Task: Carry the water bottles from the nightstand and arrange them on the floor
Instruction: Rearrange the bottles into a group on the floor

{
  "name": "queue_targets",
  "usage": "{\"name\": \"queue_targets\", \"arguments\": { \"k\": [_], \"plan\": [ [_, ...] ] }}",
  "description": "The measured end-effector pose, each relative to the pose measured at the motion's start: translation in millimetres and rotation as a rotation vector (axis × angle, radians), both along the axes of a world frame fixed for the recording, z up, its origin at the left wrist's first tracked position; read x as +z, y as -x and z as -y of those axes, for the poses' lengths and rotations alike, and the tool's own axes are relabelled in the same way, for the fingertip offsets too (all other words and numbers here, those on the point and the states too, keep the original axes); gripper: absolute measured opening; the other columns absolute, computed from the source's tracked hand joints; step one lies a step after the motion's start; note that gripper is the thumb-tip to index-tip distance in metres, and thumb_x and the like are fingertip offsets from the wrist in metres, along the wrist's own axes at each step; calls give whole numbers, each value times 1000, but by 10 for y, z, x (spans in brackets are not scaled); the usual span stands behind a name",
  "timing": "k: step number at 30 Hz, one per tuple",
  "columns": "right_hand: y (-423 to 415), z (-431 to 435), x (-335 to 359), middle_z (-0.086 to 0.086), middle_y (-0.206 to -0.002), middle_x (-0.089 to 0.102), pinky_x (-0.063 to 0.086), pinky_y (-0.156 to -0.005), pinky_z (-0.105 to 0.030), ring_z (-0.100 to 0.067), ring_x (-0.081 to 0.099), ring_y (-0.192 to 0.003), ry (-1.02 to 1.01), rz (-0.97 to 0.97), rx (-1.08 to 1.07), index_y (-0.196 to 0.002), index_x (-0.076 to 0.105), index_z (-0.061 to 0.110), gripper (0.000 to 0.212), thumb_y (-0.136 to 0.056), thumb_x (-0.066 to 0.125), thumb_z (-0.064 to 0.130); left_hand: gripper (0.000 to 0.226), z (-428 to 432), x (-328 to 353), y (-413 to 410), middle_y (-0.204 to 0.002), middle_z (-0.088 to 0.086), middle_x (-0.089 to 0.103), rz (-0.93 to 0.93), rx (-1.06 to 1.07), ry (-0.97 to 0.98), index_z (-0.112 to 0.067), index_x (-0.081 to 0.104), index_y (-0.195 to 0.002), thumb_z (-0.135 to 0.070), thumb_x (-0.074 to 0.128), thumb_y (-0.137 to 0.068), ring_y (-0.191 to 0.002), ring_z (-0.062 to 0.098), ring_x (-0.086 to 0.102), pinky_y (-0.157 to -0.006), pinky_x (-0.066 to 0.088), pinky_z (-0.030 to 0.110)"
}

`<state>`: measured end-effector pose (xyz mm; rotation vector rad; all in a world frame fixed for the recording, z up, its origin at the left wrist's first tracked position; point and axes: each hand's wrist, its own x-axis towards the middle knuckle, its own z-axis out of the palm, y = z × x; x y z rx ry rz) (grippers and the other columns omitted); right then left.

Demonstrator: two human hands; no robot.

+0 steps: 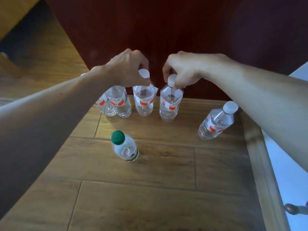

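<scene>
Grips middle bottle (143, 99) at neck with left hand (128, 67); pinches next bottle (170, 105) below cap with right hand (181, 70). Notes green-capped bottle (125, 147) standing apart on floor (166, 164).

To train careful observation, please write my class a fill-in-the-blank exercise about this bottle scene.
The nearest bottle has a ____ cap.
The right hand pinches a bottle with a ____ cap.
The left hand grips the tops of the ____ leftmost bottles.
The floor is made of ____ planks.
Missing words: green, white, two, wooden.
</scene>
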<state>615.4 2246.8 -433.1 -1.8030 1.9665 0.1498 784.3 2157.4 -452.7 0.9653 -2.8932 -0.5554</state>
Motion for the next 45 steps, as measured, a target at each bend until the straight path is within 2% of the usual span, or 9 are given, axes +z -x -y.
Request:
{"name": "queue_targets", "arguments": {
  "k": [5,10,13,17,22,27,35,39,45],
  "plan": [
    [-6,100,-71,2,-71,70,49,-60,-29,-14,71,-73,-2,28,17,-91,69,21,20,-81,64,4,24,64,-80,-131,-72,-7,66,53,2,-14,-33,67,-77,-44,60,-58,-73,20,65,-71,58,44],
    [-77,160,-172,-2,-84,72,56,-65,-31,-12,73,-70,-9,81,14,-87,67,28,33,-78,62,-4,24,139,-190,-229,-89,-10,65,109,-42,-26,-30,72,-94,-21,71,-73,-88,18,66,-82,57,42],
    [-77,172,-243,0,-86,71,58,-70,-36,-14,71,-78,-6,85,10,-85,66,32,30,-73,63,5,31,171,-222,-250,-89,-14,63,130,-71,-26,-27,74,-96,-6,68,-73,-89,13,64,-83,57,40],
    [-93,126,-294,3,-77,67,54,-63,-32,-12,71,-74,5,85,24,-92,68,29,20,-79,77,16,41,175,-240,-245,-100,-6,71,135,-96,-31,-24,75,-100,2,61,-71,-94,12,64,-86,56,38],
    [-99,98,-396,4,-90,57,60,-71,-40,-20,68,-82,65,67,19,-99,69,24,16,-84,76,20,22,143,-273,-221,-87,-13,56,129,-127,6,-20,76,-97,-11,75,-77,-89,8,52,-81,45,27],
    [-95,79,-427,0,-110,58,60,-80,-45,-24,64,-96,93,70,26,-101,70,24,17,-86,71,15,16,152,-301,-192,-79,-26,43,101,-147,28,-23,76,-94,-13,74,-81,-90,9,50,-80,45,31],
    [-170,44,-428,-3,-123,59,57,-88,-45,-25,62,-108,156,111,12,-110,68,23,21,-91,63,15,22,171,-349,-197,-91,-11,53,26,-184,60,-17,74,-99,-9,74,-78,-89,13,53,-78,40,26],
    [-207,32,-472,-5,-127,57,55,-91,-45,-26,60,-111,168,108,27,-114,67,23,23,-92,62,16,29,180,-389,-233,-95,-7,60,29,-150,79,-17,71,-104,-13,77,-76,-99,24,61,-84,50,39],
    [-281,21,-453,-4,-126,58,53,-94,-45,-26,59,-114,171,102,19,-116,66,21,25,-92,62,16,33,118,-371,-219,-106,6,67,-10,-63,68,-13,68,-111,-17,73,-79,-99,25,62,-82,52,40]
  ]
}}
